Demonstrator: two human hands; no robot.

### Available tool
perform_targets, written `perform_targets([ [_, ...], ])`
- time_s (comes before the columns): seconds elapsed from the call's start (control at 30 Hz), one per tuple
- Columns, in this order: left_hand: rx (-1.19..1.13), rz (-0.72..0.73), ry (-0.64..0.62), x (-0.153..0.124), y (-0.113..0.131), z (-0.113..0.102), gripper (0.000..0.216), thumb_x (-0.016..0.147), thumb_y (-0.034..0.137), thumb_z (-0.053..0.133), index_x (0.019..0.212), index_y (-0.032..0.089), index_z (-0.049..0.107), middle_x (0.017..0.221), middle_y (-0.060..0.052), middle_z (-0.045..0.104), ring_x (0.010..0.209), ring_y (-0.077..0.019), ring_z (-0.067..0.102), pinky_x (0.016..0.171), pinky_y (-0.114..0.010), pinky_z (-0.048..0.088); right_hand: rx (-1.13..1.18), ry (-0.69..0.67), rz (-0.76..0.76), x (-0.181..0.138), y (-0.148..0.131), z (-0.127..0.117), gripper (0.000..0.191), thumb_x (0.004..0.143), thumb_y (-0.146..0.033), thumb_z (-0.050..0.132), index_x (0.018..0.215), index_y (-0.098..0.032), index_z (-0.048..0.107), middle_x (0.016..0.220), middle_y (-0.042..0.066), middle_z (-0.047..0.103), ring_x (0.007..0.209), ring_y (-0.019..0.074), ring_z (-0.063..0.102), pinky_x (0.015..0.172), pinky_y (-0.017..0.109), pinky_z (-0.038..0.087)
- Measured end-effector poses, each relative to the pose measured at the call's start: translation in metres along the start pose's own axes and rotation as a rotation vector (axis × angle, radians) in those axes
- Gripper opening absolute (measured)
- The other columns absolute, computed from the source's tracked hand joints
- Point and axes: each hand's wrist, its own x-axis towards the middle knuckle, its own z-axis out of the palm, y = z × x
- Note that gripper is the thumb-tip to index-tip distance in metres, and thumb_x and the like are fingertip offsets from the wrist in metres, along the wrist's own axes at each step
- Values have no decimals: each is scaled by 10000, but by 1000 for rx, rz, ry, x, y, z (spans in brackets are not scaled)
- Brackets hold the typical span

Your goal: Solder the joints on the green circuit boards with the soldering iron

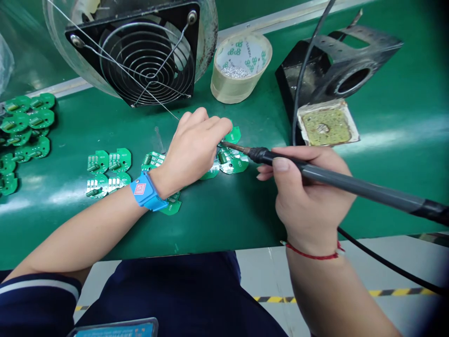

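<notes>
My right hand (312, 187) is wrapped around the handle of a soldering iron (351, 182), held like a pen and slanting down to the left. Its metal tip reaches a green circuit board panel (233, 161), close by the fingers of my left hand (196, 145). Those fingers are pinched on a thin solder wire (164, 107) that runs in from the upper left; the fingertips themselves are hidden behind the hand. Under my left wrist, which wears a blue wrist strap (147, 191), another board panel (171, 206) is partly covered.
A small board panel (109, 171) lies left of my wrist, and several stacked boards (26, 121) sit at the far left. Behind stand a fan (147, 61), a tape roll (238, 84) holding solder bits, and an iron stand (336, 70) with a yellow sponge (326, 126). A black cable (301, 79) hangs at right.
</notes>
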Motion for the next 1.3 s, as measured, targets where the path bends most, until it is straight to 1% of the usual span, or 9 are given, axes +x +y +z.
perform_targets([
  [0.17, 107, 58, -28, 0, 0, 1, 221, 903, 102, 347, 889, 223, 531, 805, -53, 577, 897, -260, 499, 795, -439, 372, -8, -10, -4, 0, 0, 0, 115, 849, -290, 613, 923, -204, 632, 726, -6, 636, 600, 159, 632, 553, 299, 516],
  [0.37, 23, -18, 46, -4, 1, -13, 163, 898, 125, 422, 913, 222, 553, 824, -33, 598, 893, -241, 530, 816, -435, 397, 64, 60, -65, -1, 0, 1, 117, 842, -278, 616, 923, -194, 630, 707, -13, 628, 564, 149, 616, 509, 288, 499],
  [0.47, -163, -85, 80, -17, 7, -20, 151, 864, 92, 484, 943, 199, 556, 846, -20, 599, 801, -178, 551, 746, -347, 440, 27, 43, -65, -2, -1, -2, 155, 842, -315, 624, 947, -202, 633, 751, -1, 635, 584, 155, 614, 535, 307, 510],
  [0.6, -572, -219, 14, -42, 24, -22, 184, 847, 70, 511, 982, 192, 538, 822, 9, 573, 714, -97, 544, 625, -217, 450, 43, -107, -37, -6, -9, -3, 228, 870, -306, 598, 1082, -223, 605, 791, 9, 656, 621, 161, 631, 588, 318, 542],
  [0.8, -854, -315, -4, -55, 45, -22, 161, 839, 96, 541, 937, 205, 476, 791, 27, 507, 678, -78, 491, 604, -194, 444, 74, -196, -149, -19, -28, 10, 332, 840, -178, 622, 1162, -243, 580, 991, 25, 659, 837, 175, 645, 753, 312, 561],
  [0.9, -722, -231, -26, -55, 44, -29, 129, 850, 97, 526, 895, 198, 459, 770, 30, 511, 665, -83, 495, 592, -199, 434, 86, -163, -154, -25, -32, 17, 346, 829, -152, 625, 1157, -252, 579, 1042, 18, 641, 873, 167, 633, 755, 296, 559],
  [1.07, -6, 87, -49, -53, 15, -51, 101, 902, 176, 472, 858, 166, 562, 800, -24, 595, 768, -156, 546, 689, -287, 424, 64, -1, -47, -24, -29, 17, 309, 833, -194, 628, 1137, -236, 589, 1021, 36, 636, 869, 189, 629, 810, 372, 539],
  [1.2, 30, -4, -106, -47, -16, -63, 93, 883, 167, 495, 850, 162, 581, 814, -13, 617, 733, -140, 563, 634, -253, 412, 118, 80, 14, -18, -24, 11, 331, 831, -251, 642, 1154, -241, 572, 908, 23, 632, 773, 185, 625, 717, 367, 538],
  [1.3, 51, -11, -189, -42, -26, -61, 129, 861, 155, 519, 966, 177, 590, 894, -14, 625, 794, -148, 579, 642, -248, 410, 121, 92, 36, -17, -22, 7, 325, 830, -278, 646, 1145, -247, 578, 884, 21, 636, 734, 179, 620, 656, 340, 525],
])
